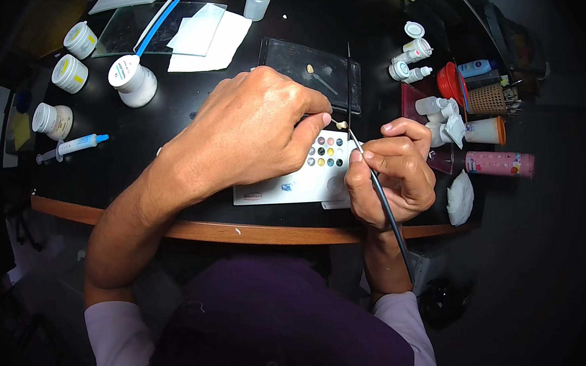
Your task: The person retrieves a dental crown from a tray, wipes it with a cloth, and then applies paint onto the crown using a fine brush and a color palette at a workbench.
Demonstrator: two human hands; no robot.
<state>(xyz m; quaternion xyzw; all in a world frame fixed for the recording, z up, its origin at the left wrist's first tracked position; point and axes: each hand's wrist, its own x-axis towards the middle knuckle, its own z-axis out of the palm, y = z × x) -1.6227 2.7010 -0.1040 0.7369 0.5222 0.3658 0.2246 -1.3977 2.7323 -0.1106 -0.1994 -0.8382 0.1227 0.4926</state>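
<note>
My left hand [256, 129] is closed in a pinch at the middle of the table, the thumb and index finger on a thin pale pin. At the pin's tip is a small cream-coloured tooth crown [342, 125]. My right hand [395, 173] grips a slim paintbrush [387, 213] with a dark handle slanting down to the right. The brush tip is right beside the crown; whether they touch I cannot tell. Below both hands lies a white palette [275, 194] with several round coloured wells and a blue smear, partly hidden by my left hand.
A dark flat case [285, 53] bears a small tooth piece [310, 68]; a second thin brush [348, 78] crosses it. Left are lidded jars [69, 73], a syringe [78, 145] and a glass slab [123, 32]. Right are small bottles [429, 105] and a pink cylinder [501, 163].
</note>
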